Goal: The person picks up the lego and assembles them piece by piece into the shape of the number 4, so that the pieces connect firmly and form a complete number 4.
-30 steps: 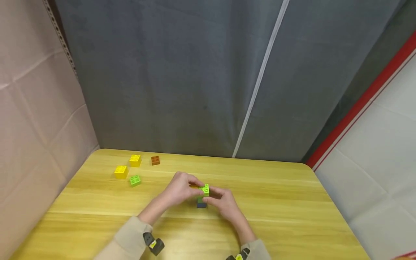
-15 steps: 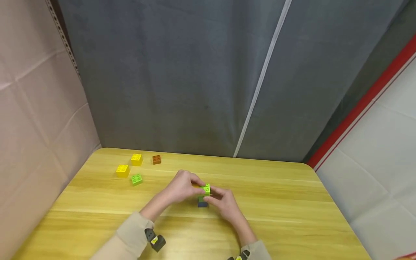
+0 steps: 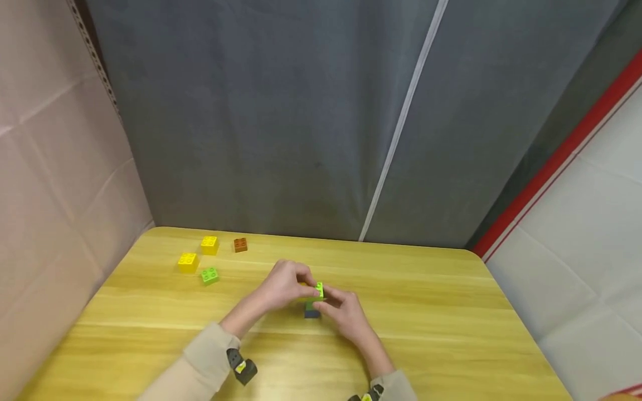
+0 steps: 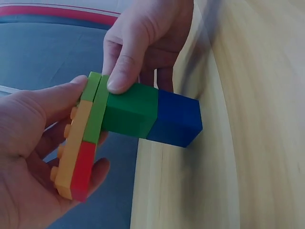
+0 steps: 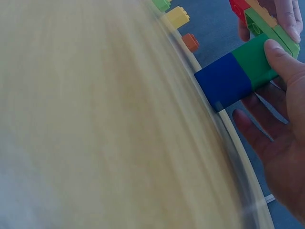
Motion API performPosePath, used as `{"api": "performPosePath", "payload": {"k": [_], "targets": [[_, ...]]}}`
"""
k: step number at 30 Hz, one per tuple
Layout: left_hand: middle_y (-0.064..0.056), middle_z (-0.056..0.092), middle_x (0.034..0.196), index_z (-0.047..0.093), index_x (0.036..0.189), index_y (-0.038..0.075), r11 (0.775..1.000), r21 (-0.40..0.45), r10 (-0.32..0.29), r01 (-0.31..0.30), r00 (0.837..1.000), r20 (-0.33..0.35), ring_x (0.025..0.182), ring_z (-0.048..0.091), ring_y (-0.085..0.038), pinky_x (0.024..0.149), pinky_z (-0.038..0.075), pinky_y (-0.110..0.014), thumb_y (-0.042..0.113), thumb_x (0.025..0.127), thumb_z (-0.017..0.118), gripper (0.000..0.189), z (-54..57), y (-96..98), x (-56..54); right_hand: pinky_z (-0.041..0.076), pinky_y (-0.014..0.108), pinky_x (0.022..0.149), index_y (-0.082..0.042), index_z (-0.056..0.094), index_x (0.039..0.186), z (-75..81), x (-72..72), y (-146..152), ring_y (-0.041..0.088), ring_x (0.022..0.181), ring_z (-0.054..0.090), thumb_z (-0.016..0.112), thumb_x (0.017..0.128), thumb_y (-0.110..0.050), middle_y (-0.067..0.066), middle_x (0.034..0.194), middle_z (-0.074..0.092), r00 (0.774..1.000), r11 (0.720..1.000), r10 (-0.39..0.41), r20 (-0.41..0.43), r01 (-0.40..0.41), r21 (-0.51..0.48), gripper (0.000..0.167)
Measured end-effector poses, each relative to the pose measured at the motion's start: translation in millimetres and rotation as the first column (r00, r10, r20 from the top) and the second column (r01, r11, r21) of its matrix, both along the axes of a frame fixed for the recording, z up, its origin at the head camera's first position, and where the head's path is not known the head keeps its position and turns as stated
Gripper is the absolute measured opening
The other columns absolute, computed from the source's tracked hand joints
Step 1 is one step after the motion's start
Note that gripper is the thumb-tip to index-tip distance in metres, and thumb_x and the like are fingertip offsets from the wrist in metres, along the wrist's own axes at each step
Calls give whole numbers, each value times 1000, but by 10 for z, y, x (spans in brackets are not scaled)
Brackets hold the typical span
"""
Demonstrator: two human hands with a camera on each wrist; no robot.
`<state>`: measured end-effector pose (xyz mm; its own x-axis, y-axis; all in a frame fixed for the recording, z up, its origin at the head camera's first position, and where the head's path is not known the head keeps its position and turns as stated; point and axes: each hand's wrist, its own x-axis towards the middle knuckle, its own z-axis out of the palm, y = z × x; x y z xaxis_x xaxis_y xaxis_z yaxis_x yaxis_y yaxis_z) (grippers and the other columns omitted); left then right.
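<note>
Both hands are on one stack of toy building bricks near the table's middle. The stack has a blue brick (image 4: 178,118) at the base and a dark green brick (image 4: 131,109) on it. Above are a long light green brick (image 4: 96,109) and, toward the overhanging end, a red brick (image 4: 83,171) and an orange brick (image 4: 78,148); a small light green brick (image 4: 90,87) tops the other end. My left hand (image 3: 284,285) grips the upper layers, fingers round the overhang. My right hand (image 3: 346,316) pinches the dark green brick, its thumb flat on the side.
Two yellow bricks (image 3: 188,263), a loose light green brick (image 3: 209,276) and a brown-orange brick (image 3: 241,245) lie at the table's back left. A grey curtain (image 3: 281,122) hangs behind the wooden table (image 3: 431,312). White panels (image 3: 592,234) stand to the right.
My left fingers have shifted slightly right over the small light green brick, covering more of it. The right hand keeps its grip, and the loose bricks lie as before.
</note>
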<state>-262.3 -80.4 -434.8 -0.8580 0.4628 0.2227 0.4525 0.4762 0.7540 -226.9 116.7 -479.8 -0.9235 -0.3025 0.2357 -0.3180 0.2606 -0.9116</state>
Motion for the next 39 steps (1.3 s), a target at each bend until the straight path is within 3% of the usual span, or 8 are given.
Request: {"api": "performPosePath", "payload": {"k": [7,17,25,35,39], "targets": [[14,70,77,75,78,19,999,-41,15,-16,1000,-25,69,60,-7,65,49,-27,15,83,87,14,-32,-16,34,56,32,92,5,67,130,-26,-1,-12,33,110,69,76,92,-5,19,123,70,1000,1000,9,15,-9,6,40],[15,71,75,78,79,19,998,-45,-48,46,998,-31,71,63,-4,67,52,-27,15,83,87,11,-11,-73,-53,57,28,86,5,67,130,18,-13,-24,32,106,70,77,92,-7,19,120,71,999,1000,-2,40,2,14,41],[14,72,77,78,81,19,995,-78,-58,54,997,-49,68,61,-4,63,50,-27,16,85,86,9,15,-51,-47,57,29,87,-1,66,134,-302,-163,31,30,104,71,76,93,-7,16,121,72,999,1000,-18,51,18,1,43],[11,72,81,76,82,18,994,-100,-54,46,995,-85,69,60,-4,63,51,-27,15,86,85,10,20,-63,2,56,27,84,-4,70,127,-283,-160,-25,26,99,71,81,90,-17,15,117,72,996,999,-21,84,25,-47,41],[9,74,86,78,88,16,997,-66,-58,51,992,-116,72,62,-5,65,52,-25,16,88,83,5,-54,-71,37,55,29,89,-4,70,124,-280,-151,-42,27,106,69,81,90,-16,14,119,71,995,998,-26,95,32,-62,38]]}}
